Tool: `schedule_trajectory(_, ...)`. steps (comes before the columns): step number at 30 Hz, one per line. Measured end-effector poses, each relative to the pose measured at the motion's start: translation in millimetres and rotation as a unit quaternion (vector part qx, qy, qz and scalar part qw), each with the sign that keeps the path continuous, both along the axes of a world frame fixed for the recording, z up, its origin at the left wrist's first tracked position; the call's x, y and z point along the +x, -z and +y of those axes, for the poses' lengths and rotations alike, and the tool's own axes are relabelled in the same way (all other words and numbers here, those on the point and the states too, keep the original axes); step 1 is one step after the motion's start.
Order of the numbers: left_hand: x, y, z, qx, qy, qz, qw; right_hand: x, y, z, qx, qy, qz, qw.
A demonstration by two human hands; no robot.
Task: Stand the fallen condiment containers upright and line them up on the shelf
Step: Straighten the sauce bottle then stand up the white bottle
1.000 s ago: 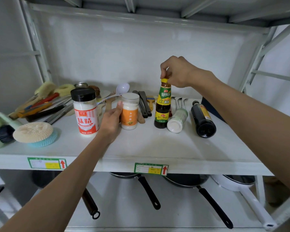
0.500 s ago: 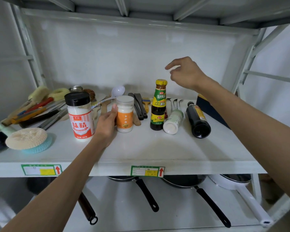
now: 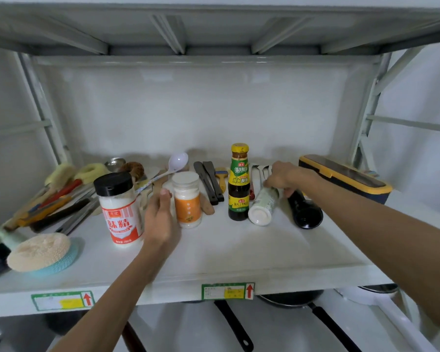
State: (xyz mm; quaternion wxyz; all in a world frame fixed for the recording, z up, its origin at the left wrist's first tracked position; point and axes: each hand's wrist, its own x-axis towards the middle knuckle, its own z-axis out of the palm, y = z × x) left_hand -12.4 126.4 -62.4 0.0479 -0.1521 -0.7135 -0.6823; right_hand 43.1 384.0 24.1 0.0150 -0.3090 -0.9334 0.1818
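The left hand (image 3: 160, 219) is on the white shelf (image 3: 214, 252) with its fingers loosely curved and spread, holding nothing; its thumb reaches up just beside the small jar with the orange label (image 3: 187, 200), and whether it touches the jar cannot be told. That jar stands upright immediately right of the left hand. Immediately left of the same hand stands the tall shaker with the black cap and red label (image 3: 118, 209), also upright.

The right hand (image 3: 283, 177) reaches over the far end of a white bottle (image 3: 262, 208) lying on its side, fingers curled down around the bottle's upper part and touching it; how firm the hold is cannot be told. The bottle's round base points toward the shelf's front edge. Just right of it, under the right wrist, lies a dark bottle (image 3: 305, 213), also on its side with its base facing forward. Between the two hands, just left of the white bottle, a dark sauce bottle with a yellow cap (image 3: 238, 181) stands upright.

Beyond the right forearm sits a dark box with yellow trim (image 3: 346, 177). Far left of the left hand lie brushes and a round scrubber (image 3: 40, 251).
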Motion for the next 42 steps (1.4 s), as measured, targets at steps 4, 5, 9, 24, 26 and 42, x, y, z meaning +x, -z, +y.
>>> schedule_trajectory(4,44.5,-5.8,0.7,0.018,-0.149,0.184,0.971,-6.7,4.8,3.6,0.067,-0.040,0.012,0.997)
schedule_trajectory(5,62.0,-8.5,4.4,0.024,-0.139,0.226,0.964,-8.1,6.4,4.6,0.073,-0.047,0.013,0.996)
schedule_trajectory(9,109.2,-7.1,45.3,-0.064,-0.011,0.239,0.969,-12.4,15.1,5.5,0.073,-0.066,0.001,0.995)
schedule_trajectory(24,88.9,25.8,136.5,-0.180,-0.040,0.041,0.982,-14.2,23.4,21.4,-0.013,-0.059,0.066,0.996)
schedule_trajectory(26,90.0,25.3,134.9,-0.173,-0.033,0.036,0.984,-7.6,20.4,23.1,-0.039,-0.057,0.098,0.993)
schedule_trajectory(42,84.2,21.6,129.4,-0.150,0.067,0.024,0.986,58.0,4.6,-22.7,0.108,-0.133,0.268,0.948)
